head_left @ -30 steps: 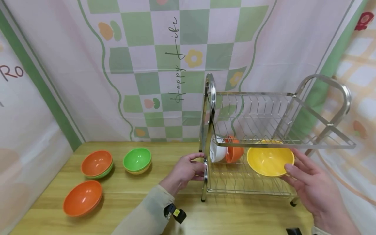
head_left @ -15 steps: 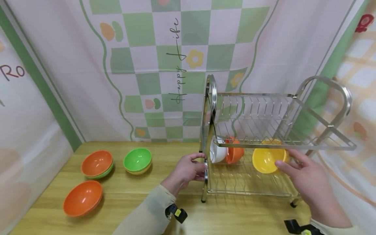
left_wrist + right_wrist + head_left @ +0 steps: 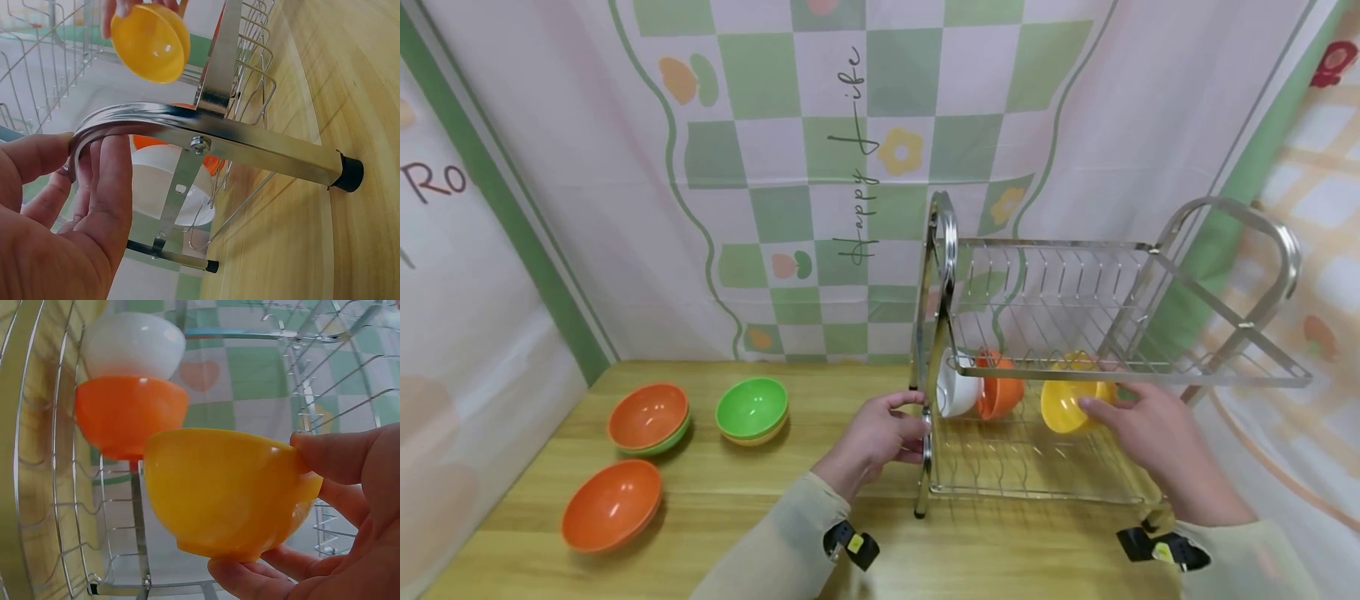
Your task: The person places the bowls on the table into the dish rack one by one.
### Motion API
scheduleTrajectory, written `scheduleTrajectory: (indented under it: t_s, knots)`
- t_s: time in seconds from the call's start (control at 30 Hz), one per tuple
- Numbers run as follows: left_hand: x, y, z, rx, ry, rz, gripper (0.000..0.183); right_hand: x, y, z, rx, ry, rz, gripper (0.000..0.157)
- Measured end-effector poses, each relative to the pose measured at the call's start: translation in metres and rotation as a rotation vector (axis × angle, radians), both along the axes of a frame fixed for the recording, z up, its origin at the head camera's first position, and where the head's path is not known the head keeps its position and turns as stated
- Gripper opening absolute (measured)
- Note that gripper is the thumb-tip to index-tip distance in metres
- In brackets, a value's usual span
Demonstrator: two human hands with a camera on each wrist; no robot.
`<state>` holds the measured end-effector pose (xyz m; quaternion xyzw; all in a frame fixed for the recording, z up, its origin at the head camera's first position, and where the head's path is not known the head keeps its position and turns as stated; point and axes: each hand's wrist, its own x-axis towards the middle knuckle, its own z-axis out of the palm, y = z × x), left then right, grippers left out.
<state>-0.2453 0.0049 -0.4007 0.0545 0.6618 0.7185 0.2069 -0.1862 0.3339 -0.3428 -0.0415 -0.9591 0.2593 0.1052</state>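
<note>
A yellow bowl [image 3: 1066, 407], tipped on its side, is pinched by my right hand [image 3: 1165, 450] between the two tiers of a metal dish rack [image 3: 1037, 372]. In the right wrist view the thumb presses near the rim of the yellow bowl [image 3: 225, 487] and fingers reach round its base. My left hand [image 3: 876, 437] grips the rack's left side frame; the left wrist view shows thumb and fingers around the curved metal tube [image 3: 144, 115]. On the lower tier an orange bowl [image 3: 1000, 390] and a white bowl [image 3: 957, 390] stand on edge, left of the yellow one.
To the left on the wooden table [image 3: 737, 517] lie an orange bowl on a green one [image 3: 647, 417], a green bowl [image 3: 751, 407] on a yellowish one, and a single orange bowl [image 3: 612, 505]. The rack's upper tier overhangs the lower one. A patterned curtain [image 3: 760, 150] hangs behind.
My right hand has carried the yellow bowl leftward and deeper under the upper tier, turning its opening toward the left. The left hand has stayed on the rack frame.
</note>
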Motion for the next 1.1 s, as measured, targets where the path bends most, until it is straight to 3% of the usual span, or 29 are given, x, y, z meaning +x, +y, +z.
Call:
scheduleTrajectory:
  t_s: [0.23,0.4,0.63,0.9,1.1]
  knots:
    - [0.000,-0.001,-0.001,0.011,0.003,-0.003,0.043,-0.020,-0.001,0.000,0.124,-0.024,0.044,0.072]
    - [-0.001,0.001,-0.001,0.008,0.000,-0.004,0.044,-0.033,0.001,0.001,0.215,-0.040,0.120,0.068]
    - [-0.001,0.001,0.000,0.002,0.000,0.004,0.043,-0.048,0.003,0.002,0.193,-0.018,0.225,0.069]
    - [-0.001,0.001,0.001,-0.013,-0.006,0.006,0.042,-0.056,0.001,0.000,0.160,-0.111,0.210,0.071]
    - [-0.001,0.001,0.001,-0.013,-0.006,0.007,0.042,-0.057,-0.002,-0.003,0.157,-0.114,0.192,0.070]
